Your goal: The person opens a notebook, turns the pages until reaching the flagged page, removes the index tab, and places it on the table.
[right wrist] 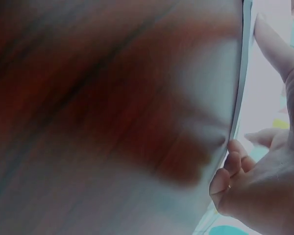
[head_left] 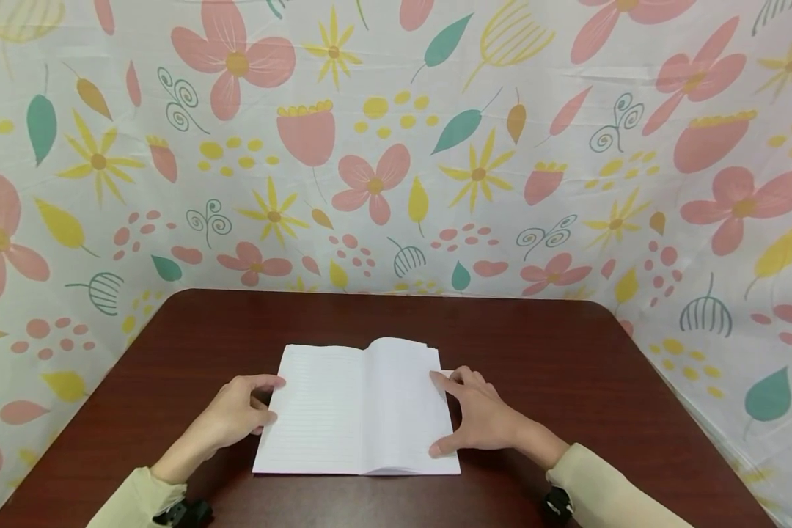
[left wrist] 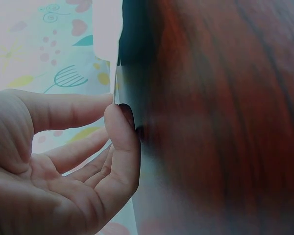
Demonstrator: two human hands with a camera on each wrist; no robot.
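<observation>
An open notebook (head_left: 317, 411) with white pages lies on the table. Its left page is ruled with faint lines; the right page (head_left: 402, 403) looks blank and arches up near the spine. At the left edge, my left hand (head_left: 232, 411) pinches the notebook's thin margin between thumb and fingertip, as the left wrist view shows up close. My right hand (head_left: 485, 418) is spread at the opposite edge, thumb and forefinger apart and resting on the right page. In the right wrist view, its other fingers (right wrist: 232, 164) bend in against the notebook's side edge.
The dark red-brown wooden table (head_left: 534, 352) has rounded far corners. Behind and beside it hangs a white cloth (head_left: 383, 249) printed with flowers and leaves. Each wrist wears a black device (head_left: 557, 504) below a pale sleeve (head_left: 607, 484).
</observation>
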